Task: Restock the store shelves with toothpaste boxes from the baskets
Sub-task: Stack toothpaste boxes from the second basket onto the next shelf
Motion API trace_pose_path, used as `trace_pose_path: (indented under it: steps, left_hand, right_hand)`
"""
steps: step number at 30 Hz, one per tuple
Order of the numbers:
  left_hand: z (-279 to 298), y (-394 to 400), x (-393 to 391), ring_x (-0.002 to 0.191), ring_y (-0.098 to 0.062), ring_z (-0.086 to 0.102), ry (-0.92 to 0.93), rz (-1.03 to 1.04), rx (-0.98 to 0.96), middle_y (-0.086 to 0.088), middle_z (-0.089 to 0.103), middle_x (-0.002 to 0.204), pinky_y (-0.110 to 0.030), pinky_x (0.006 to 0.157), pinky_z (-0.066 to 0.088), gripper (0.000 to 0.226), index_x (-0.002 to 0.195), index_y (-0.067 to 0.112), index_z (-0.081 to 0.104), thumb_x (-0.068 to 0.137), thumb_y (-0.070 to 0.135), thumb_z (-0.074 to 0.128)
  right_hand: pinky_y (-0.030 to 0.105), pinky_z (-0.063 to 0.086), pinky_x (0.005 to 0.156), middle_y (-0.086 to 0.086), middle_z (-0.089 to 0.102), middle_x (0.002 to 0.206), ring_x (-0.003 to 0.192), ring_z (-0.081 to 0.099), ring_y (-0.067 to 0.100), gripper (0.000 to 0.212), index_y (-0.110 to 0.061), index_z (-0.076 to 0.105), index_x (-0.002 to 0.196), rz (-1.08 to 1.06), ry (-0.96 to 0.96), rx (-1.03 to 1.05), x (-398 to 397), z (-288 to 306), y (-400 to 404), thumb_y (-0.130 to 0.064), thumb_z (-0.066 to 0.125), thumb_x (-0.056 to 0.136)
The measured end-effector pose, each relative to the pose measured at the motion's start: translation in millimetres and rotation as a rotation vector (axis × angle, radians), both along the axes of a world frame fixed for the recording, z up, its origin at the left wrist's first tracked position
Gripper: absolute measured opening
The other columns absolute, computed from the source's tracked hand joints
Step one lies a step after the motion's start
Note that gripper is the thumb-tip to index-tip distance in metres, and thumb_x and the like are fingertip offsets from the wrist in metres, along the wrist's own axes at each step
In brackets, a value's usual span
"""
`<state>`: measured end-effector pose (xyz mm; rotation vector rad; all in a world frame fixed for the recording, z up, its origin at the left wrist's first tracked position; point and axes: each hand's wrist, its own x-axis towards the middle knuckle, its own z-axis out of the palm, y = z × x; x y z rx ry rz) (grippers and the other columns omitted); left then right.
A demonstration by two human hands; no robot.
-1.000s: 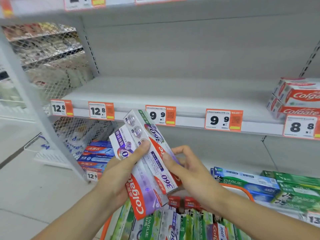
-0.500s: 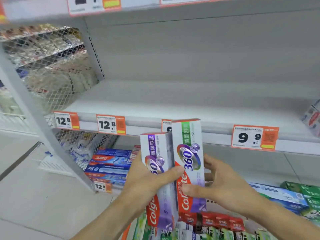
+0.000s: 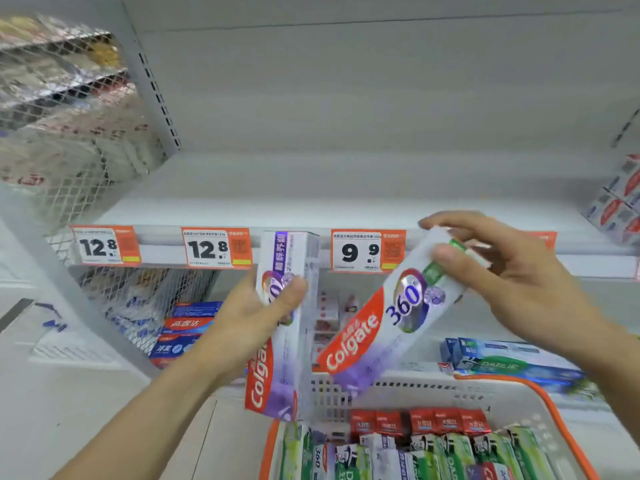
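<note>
You are early in the restock: your left hand (image 3: 254, 323) grips one purple Colgate box (image 3: 282, 327) upright just below the shelf edge, and your right hand (image 3: 498, 271) pinches the top end of a second Colgate box (image 3: 391, 320), which hangs tilted. Neither box is on the shelf (image 3: 311, 188) yet, and its deck looks bare except for a few boxes at the far right. The basket (image 3: 540, 396) below is still packed with boxes, so most of the work looks left.

Left hand (image 3: 252, 320) grips upright box (image 3: 282, 327); tilted box (image 3: 391, 317) in right hand (image 3: 502, 271) just right; basket (image 3: 540, 393) below, shelf (image 3: 311, 199) behind.
</note>
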<state>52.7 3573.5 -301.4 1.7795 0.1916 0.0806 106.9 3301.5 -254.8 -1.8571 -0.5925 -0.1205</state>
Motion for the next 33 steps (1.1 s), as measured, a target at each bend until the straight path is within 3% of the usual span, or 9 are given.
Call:
trace_pose_path:
  steps: [4,8,12,14,18,22,24,29,33]
  left_hand:
    - [18,40,14,0.052,-0.001,0.053,-0.156,0.312,-0.277,0.017,0.06,0.056,-0.027,0.07,0.044,0.031,0.097,0.018,0.054,0.088,0.047,0.061]
    - [28,72,22,0.051,-0.005,0.059,-0.275,0.425,-0.536,0.007,0.065,0.069,-0.016,0.055,0.048,0.027,0.117,0.009,0.047,0.096,0.02,0.06]
    - [35,94,19,0.061,0.0,0.064,-0.338,0.419,-0.189,0.007,0.068,0.082,-0.009,0.058,0.044,0.024,0.111,0.015,0.048,0.095,0.023,0.064]
    - [37,105,18,0.06,0.001,0.065,-0.379,0.395,-0.071,0.008,0.069,0.085,-0.01,0.06,0.044,0.026,0.111,0.016,0.049,0.093,0.025,0.066]
    - [36,126,21,0.084,-0.008,0.063,-0.4,0.33,0.267,0.01,0.066,0.099,-0.013,0.068,0.042,0.034,0.117,0.024,0.054,0.088,0.031,0.072]
    - [40,126,23,0.103,-0.02,0.058,-0.505,0.323,0.677,0.004,0.064,0.112,-0.036,0.087,0.041,0.042,0.125,0.028,0.059,0.086,0.036,0.074]
    - [41,126,24,0.104,-0.022,0.055,-0.603,0.393,0.825,0.003,0.067,0.111,-0.037,0.09,0.033,0.043,0.127,0.026,0.062,0.086,0.035,0.071]
    - [43,134,27,0.127,-0.029,0.045,-0.739,0.614,0.852,-0.007,0.059,0.132,-0.06,0.107,0.03,0.047,0.128,0.021,0.064,0.083,0.025,0.075]
    - [39,141,29,0.139,-0.037,0.031,-0.59,0.802,0.762,-0.017,0.04,0.146,-0.059,0.112,0.026,0.065,0.139,0.014,0.049,0.079,0.021,0.074]
  right_hand:
    - [0.023,0.059,0.061,-0.004,0.072,0.094,0.07,0.071,0.01,0.026,-0.028,0.06,0.104,-0.206,-0.005,0.399,11,18,24,-0.028,0.067,0.079]
    - [0.025,0.058,0.077,0.004,0.064,0.102,0.078,0.068,0.013,0.027,-0.029,0.057,0.099,-0.192,0.011,0.391,49,21,85,-0.024,0.074,0.078]
    - [0.022,0.056,0.07,0.006,0.061,0.101,0.071,0.066,0.01,0.029,-0.021,0.058,0.096,-0.025,0.071,0.129,97,7,130,-0.005,0.076,0.08]
    - [0.031,0.054,0.078,0.004,0.065,0.101,0.084,0.067,0.016,0.031,-0.02,0.058,0.093,0.031,0.067,-0.148,109,-3,134,-0.001,0.078,0.079]
    - [0.041,0.049,0.101,-0.012,0.062,0.118,0.113,0.058,0.007,0.038,-0.023,0.062,0.108,0.006,-0.084,-0.534,112,13,135,-0.024,0.084,0.077]
    - [0.035,0.049,0.101,-0.015,0.055,0.135,0.123,0.053,0.004,0.058,-0.035,0.054,0.13,0.177,-0.241,-0.346,78,60,186,-0.051,0.077,0.079]
    - [0.028,0.051,0.096,-0.013,0.054,0.137,0.122,0.056,0.007,0.071,-0.038,0.047,0.139,0.36,-0.301,-0.449,63,77,220,-0.054,0.078,0.077]
    - [0.049,0.055,0.086,-0.004,0.074,0.108,0.092,0.069,0.034,0.054,-0.031,0.067,0.125,0.426,-0.456,-0.575,68,98,274,-0.043,0.082,0.075]
    - [0.03,0.054,0.087,-0.009,0.073,0.102,0.083,0.068,0.006,0.046,-0.02,0.071,0.12,0.214,-0.528,-0.451,82,95,309,-0.029,0.084,0.077]
